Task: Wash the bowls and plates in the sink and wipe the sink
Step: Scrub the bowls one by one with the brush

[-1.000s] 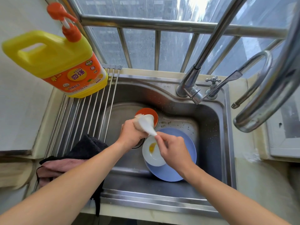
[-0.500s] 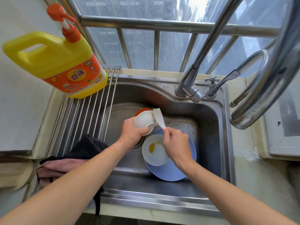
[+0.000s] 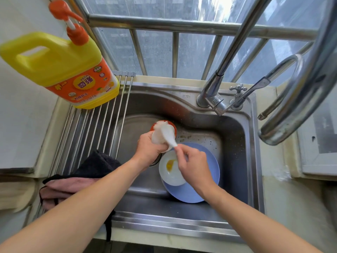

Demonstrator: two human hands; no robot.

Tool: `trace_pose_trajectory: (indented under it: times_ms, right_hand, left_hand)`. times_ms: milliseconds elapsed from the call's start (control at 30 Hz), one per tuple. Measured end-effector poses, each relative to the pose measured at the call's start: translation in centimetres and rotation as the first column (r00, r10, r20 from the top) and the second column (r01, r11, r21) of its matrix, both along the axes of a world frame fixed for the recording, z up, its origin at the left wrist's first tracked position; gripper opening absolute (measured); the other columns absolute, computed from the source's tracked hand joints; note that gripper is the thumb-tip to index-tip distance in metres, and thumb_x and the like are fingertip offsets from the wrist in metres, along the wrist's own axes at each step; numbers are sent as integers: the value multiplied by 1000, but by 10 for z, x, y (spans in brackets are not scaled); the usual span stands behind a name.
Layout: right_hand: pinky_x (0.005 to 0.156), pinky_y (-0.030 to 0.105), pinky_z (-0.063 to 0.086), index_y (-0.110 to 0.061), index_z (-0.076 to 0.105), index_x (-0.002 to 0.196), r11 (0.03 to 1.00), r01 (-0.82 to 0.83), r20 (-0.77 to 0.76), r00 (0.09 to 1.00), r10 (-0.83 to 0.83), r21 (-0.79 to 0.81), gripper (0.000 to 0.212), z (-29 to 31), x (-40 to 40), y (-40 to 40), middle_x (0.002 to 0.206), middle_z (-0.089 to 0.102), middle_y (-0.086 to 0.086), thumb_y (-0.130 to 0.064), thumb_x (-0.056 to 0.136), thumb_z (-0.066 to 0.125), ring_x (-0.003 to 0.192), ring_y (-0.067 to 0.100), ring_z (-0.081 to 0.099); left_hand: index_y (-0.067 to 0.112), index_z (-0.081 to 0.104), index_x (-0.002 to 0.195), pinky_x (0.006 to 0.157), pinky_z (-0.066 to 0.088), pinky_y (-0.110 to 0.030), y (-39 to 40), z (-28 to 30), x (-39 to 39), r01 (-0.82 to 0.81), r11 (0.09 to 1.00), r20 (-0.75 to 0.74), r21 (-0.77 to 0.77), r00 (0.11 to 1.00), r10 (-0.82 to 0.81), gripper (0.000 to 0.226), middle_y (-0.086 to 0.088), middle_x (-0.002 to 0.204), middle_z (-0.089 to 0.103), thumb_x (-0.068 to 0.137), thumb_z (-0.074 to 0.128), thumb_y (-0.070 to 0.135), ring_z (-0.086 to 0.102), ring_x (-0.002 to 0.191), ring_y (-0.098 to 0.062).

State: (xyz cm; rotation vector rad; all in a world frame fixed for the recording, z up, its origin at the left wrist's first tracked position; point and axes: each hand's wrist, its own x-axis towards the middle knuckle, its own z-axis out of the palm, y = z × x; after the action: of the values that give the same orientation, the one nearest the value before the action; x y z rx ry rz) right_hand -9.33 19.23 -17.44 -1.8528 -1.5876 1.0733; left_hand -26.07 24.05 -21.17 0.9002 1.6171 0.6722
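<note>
Stainless steel is forming the sink, a deep basin with a rounded back wall, sitting in a pale table under a barred window that is letting in daylight. Chrome taps are curving over its right side, and a rack of thin metal rods is spanning its left edge, carrying a yellow detergent jug with an orange pump and an orange label in Chinese characters, plus a dark cloth lying over a pink one. Down in the basin, a white bowl with a yellow smear is resting on a round blue plate, with an orange bowl behind. The left hand is gripping a small white bowl, while the right hand is pinching the tip of a white wipe draped across it.
</note>
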Motion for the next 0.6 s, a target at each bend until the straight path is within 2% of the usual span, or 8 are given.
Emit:
trace_pose_trajectory:
  times_ms: [67,100,233,333,367,500,533,600]
  right_hand:
    - [50,31,31,-17,57,68,986,152,14,988,-151,-68,37,-4,4,8,51,44,-3,-29,102,47,52,14,40]
    - [51,33,31,-17,57,68,987,148,16,989,-147,-63,38,-4,4,8,51,44,-3,-30,102,47,52,14,40]
    - [47,29,31,-31,73,93,997,-78,15,997,78,12,24,7,-3,-3,49,47,-5,-34,103,52,52,18,47]
    - [50,33,31,-19,60,69,989,125,45,992,-122,-79,36,-3,6,8,50,45,-3,-30,102,48,53,16,42]
    - [51,35,32,-18,58,68,987,143,39,989,-140,-75,37,-4,8,8,50,45,-3,-29,102,47,53,16,41]
    - [50,34,37,-29,75,101,993,-115,-29,993,116,33,23,7,-1,-4,52,52,-1,-35,103,53,54,20,49]
    - [50,35,37,-29,75,102,993,-108,-20,994,109,42,22,6,0,-5,53,53,0,-35,103,53,54,20,50]
    - [51,36,35,-25,71,84,997,70,-11,997,-70,-12,28,0,4,4,54,51,2,-31,103,51,51,18,45]
  left_hand:
    - [17,75,102,85,60,-51,-1,1,1,-24,1000,-14,7,1000,24,48,-2,94,78,56,88,21,75,91,-24]
    - [18,75,103,85,61,-50,-2,1,0,-31,999,-17,8,999,31,48,-2,94,78,56,87,21,75,91,-23]
    - [14,76,99,85,61,-46,-2,-2,-4,-20,1000,20,-11,1000,20,41,-6,94,78,62,92,9,74,94,-24]
    - [18,73,100,80,62,-41,-2,0,-1,-56,998,-8,11,998,56,40,-3,94,78,64,90,9,74,91,-23]
    - [19,73,100,80,62,-40,-2,1,-1,-62,998,-11,11,998,62,40,-2,94,78,64,90,10,74,90,-21]
    - [14,76,99,84,61,-41,0,1,-3,-9,1000,18,18,1000,8,42,-4,94,78,62,93,5,74,93,-20]
    - [13,75,100,83,61,-41,-1,2,-2,-2,1000,17,19,1000,2,42,-4,95,78,62,92,4,74,93,-21]
    - [15,74,103,80,62,-38,-3,4,1,-24,999,19,31,1000,24,42,-3,96,78,66,90,6,74,93,-22]
